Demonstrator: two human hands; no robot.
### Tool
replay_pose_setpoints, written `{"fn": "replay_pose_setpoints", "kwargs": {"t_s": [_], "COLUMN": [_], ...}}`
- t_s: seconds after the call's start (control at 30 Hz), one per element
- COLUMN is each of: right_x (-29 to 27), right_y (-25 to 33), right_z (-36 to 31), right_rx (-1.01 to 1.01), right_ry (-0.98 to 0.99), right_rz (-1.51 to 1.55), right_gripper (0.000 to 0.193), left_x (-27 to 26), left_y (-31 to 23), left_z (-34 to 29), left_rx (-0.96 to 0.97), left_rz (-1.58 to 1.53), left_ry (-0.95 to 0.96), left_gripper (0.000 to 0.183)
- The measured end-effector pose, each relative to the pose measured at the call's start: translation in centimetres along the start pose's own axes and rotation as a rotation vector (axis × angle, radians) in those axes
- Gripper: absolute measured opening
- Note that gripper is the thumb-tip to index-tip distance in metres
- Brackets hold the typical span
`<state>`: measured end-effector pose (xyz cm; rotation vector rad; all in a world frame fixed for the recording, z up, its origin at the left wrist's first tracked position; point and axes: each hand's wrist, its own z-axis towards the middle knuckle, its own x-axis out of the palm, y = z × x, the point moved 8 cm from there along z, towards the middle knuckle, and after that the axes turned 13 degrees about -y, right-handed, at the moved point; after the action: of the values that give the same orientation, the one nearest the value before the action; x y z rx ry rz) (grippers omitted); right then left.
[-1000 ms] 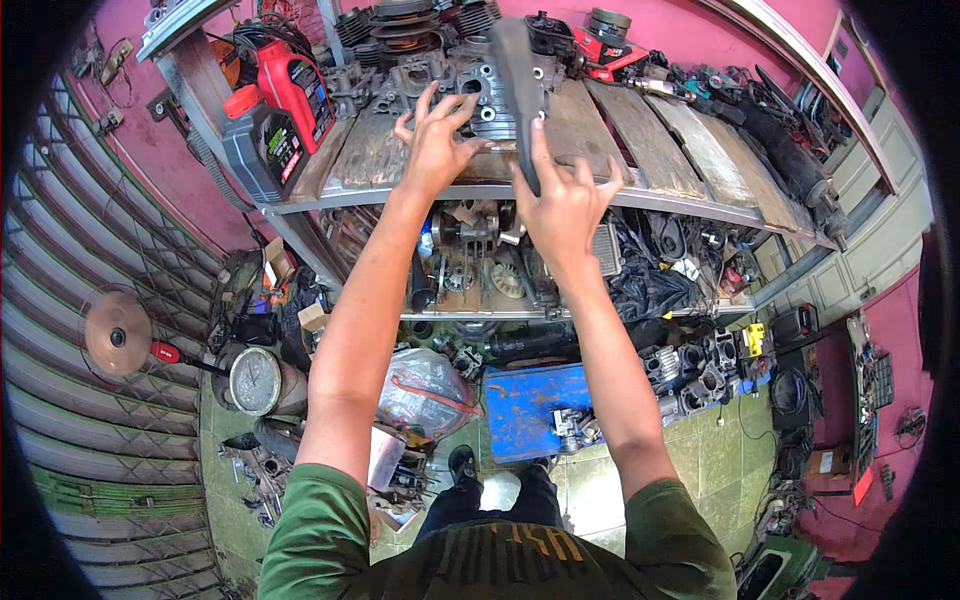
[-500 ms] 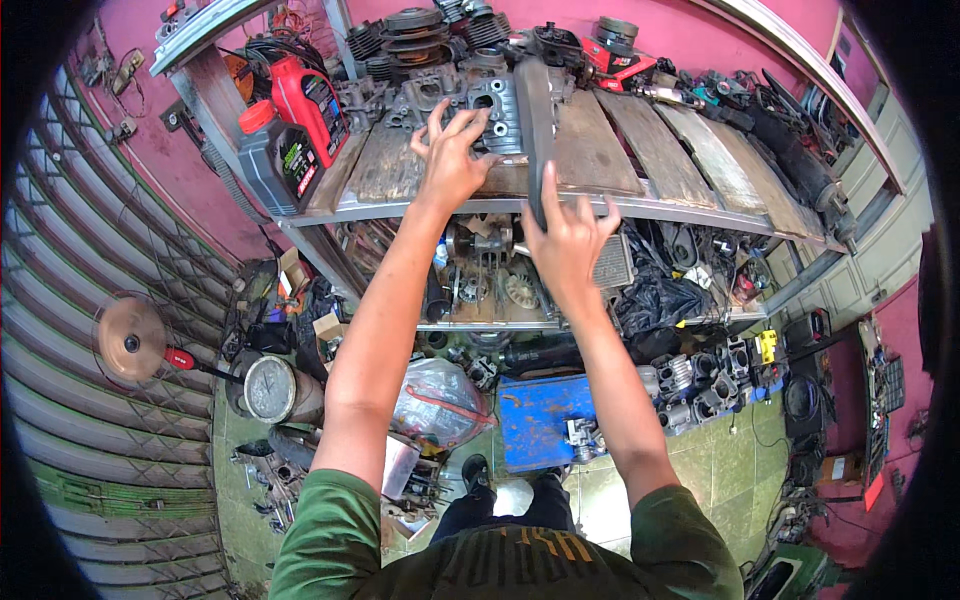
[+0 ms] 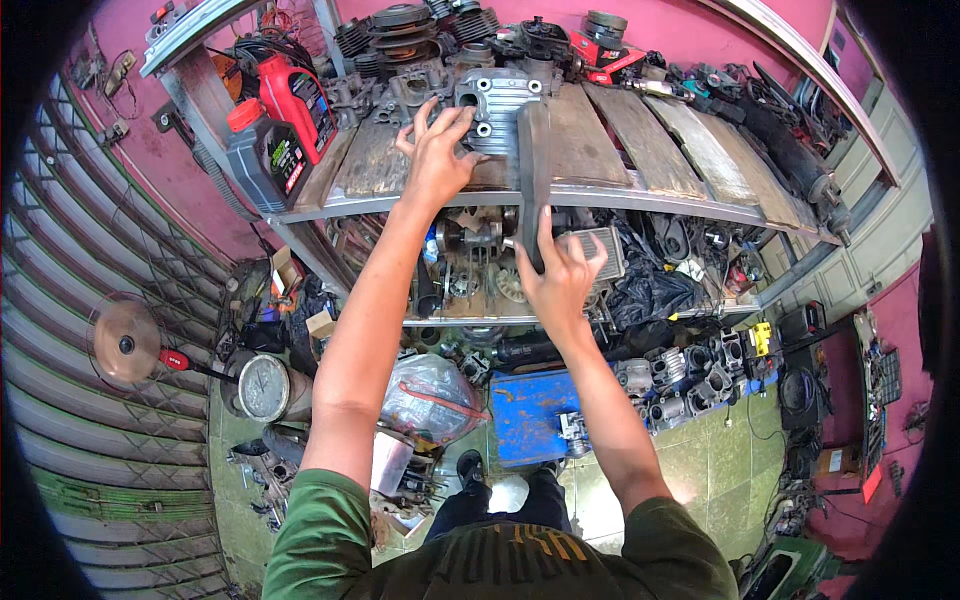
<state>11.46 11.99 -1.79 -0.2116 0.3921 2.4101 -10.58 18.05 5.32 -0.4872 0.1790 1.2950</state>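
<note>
A silvery ribbed engine cylinder head (image 3: 497, 100) with round bolt holes lies on the plank-topped shelf (image 3: 580, 140). My left hand (image 3: 438, 150) is at its left lower edge, fingers bent and thumb against it, gripping it. In my right hand (image 3: 562, 275) is a long, flat dark grey bar (image 3: 533, 165), slightly blurred. The index finger stretches along one side of the bar and the thumb lies on the other. Its far end overlaps the right part of the cylinder head; the near end hangs past the shelf's front rail.
Two oil bottles, one grey (image 3: 265, 155) and one red (image 3: 297, 100), stand left on the shelf. Used engine parts (image 3: 400, 40) crowd its back. A lower shelf holds a radiator (image 3: 597, 250) and black plastic. Below are a blue board (image 3: 530, 420) and a running fan (image 3: 126, 343).
My right hand has drawn the bar toward me, so more of the cylinder head's top shows. My left hand stays at the part's edge. The whole view has shifted slightly.
</note>
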Motion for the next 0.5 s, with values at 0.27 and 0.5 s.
{"fn": "replay_pose_setpoints", "kwargs": {"t_s": [0.27,0.5], "right_x": [0.6,-0.4], "right_y": [0.1,-2.3], "right_z": [6.4,2.9], "right_rx": [-0.089,0.171], "right_ry": [-0.122,-0.093], "right_rz": [-0.102,0.069], "right_gripper": [0.072,0.066], "left_x": [-0.1,0.0], "left_y": [-0.8,-0.3], "left_z": [-0.1,0.2], "left_rx": [0.000,0.005], "left_rz": [-0.021,0.004], "left_ry": [-0.016,0.002], "left_gripper": [0.068,0.069]}}
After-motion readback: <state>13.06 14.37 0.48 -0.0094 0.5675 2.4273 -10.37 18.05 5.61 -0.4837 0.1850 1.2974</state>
